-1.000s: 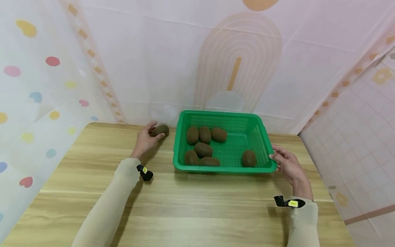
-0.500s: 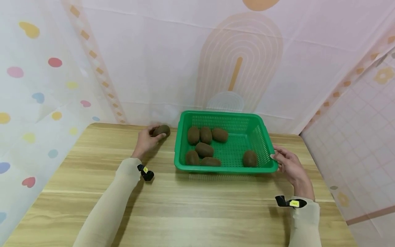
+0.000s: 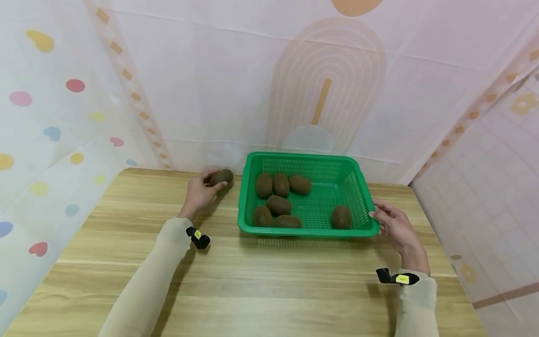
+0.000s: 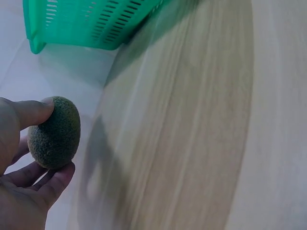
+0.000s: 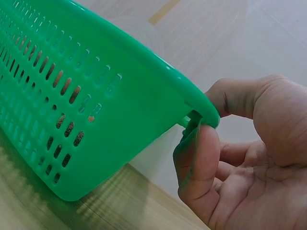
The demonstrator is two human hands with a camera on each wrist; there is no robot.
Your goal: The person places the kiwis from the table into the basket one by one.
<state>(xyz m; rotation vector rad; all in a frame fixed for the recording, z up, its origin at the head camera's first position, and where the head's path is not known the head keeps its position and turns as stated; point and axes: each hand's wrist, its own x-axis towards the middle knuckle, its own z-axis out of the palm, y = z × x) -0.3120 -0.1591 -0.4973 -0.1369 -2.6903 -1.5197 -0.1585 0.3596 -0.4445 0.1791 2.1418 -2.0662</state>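
Note:
Near the back edge of the table, left of the basket, my left hand [image 3: 200, 192] pinches a brown fuzzy kiwi [image 3: 222, 177] between thumb and fingers. The left wrist view shows this kiwi [image 4: 55, 134] with the thumb on one side and the fingers on the other. My right hand [image 3: 396, 224] grips the right rim of a green plastic basket [image 3: 309, 231]. In the right wrist view the thumb lies over the basket rim [image 5: 192, 91] and curled fingers hook beneath it. Several kiwis [image 3: 279, 205] lie inside, mostly on the left, with a single kiwi [image 3: 341, 217] at the right.
The basket stands on a wood-grain table [image 3: 269, 290] close to the back wall sheet [image 3: 219, 93]. Patterned sheets also hang at the left [image 3: 54, 107] and right [image 3: 497, 187]. Each wrist wears a black camera band.
The left hand and its kiwi have shifted very slightly to the right. The right hand keeps its hold on the basket rim, and the kiwis inside look unmoved.

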